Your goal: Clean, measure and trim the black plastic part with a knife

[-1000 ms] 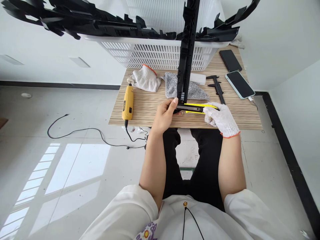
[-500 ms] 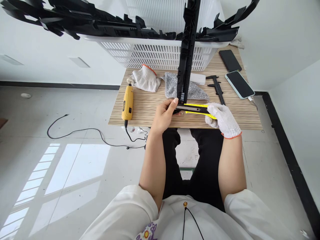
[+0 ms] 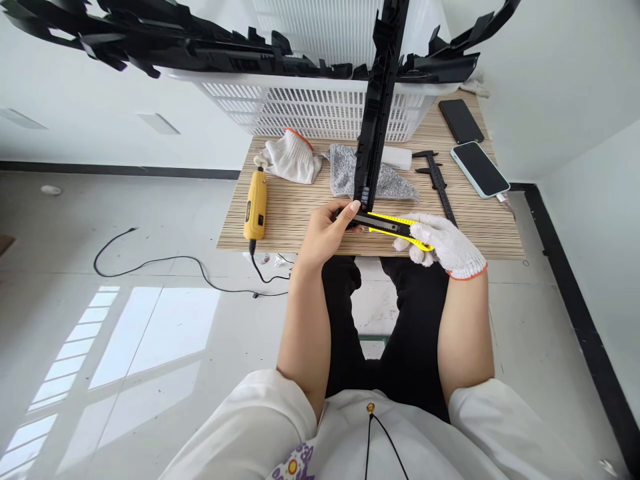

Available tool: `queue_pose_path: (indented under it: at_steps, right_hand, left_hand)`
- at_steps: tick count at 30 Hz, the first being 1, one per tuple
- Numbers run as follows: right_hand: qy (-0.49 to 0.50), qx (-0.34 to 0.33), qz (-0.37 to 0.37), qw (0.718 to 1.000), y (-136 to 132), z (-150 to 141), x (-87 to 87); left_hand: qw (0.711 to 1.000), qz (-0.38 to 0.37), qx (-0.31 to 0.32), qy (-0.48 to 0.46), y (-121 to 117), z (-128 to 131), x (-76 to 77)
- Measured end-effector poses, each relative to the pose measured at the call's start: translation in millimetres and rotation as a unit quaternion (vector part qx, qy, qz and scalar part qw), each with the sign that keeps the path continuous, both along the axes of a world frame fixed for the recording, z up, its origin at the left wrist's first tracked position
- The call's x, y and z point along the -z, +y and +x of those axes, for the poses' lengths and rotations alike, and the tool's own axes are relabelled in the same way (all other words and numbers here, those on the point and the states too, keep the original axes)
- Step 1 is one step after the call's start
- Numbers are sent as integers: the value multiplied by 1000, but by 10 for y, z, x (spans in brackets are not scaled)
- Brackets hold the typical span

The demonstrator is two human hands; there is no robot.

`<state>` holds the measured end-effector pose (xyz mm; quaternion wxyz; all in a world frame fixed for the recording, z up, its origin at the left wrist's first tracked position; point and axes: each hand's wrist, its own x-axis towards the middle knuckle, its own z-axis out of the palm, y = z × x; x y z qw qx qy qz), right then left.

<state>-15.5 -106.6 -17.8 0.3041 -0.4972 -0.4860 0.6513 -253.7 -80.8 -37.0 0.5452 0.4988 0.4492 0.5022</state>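
Note:
My bare left hand (image 3: 327, 230) pinches the near end of a long black plastic trim strip (image 3: 373, 127), its thumb on top. The strip runs away from me, rising over a basket. In a white knitted glove, my right hand (image 3: 440, 240) is closed on a yellow and black utility knife (image 3: 390, 225). The knife lies crosswise below the strip's near end, its front touching or very close to my left fingers. Where its blade meets the strip, I cannot make out.
A white slatted basket (image 3: 310, 110) holds more black trim pieces (image 3: 220, 57). On the wood-grain table (image 3: 300, 197) lie a grey cloth (image 3: 343, 172), a white glove (image 3: 295, 159), a yellow corded rotary tool (image 3: 257, 207), a black caliper (image 3: 436, 180) and two phones (image 3: 480, 170).
The knife has tilted, its handle end swinging toward me, as my right hand shifted slightly down and right. The strip's far end has moved a little right; my left hand keeps its hold.

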Motion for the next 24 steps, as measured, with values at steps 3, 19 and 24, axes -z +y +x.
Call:
queue_pose_path:
  at_steps: [3, 19, 24]
  right_hand:
    - [12, 6, 14, 1000, 5, 1, 16]
    - [21, 50, 34, 998, 17, -35, 21]
    - [22, 66, 29, 997, 33, -37, 44]
  left_hand:
    - [1000, 3, 2, -1, 5, -4, 11]
    - [1000, 9, 0, -2, 8, -11, 23]
    - [1000, 1, 0, -14, 6, 0, 7]
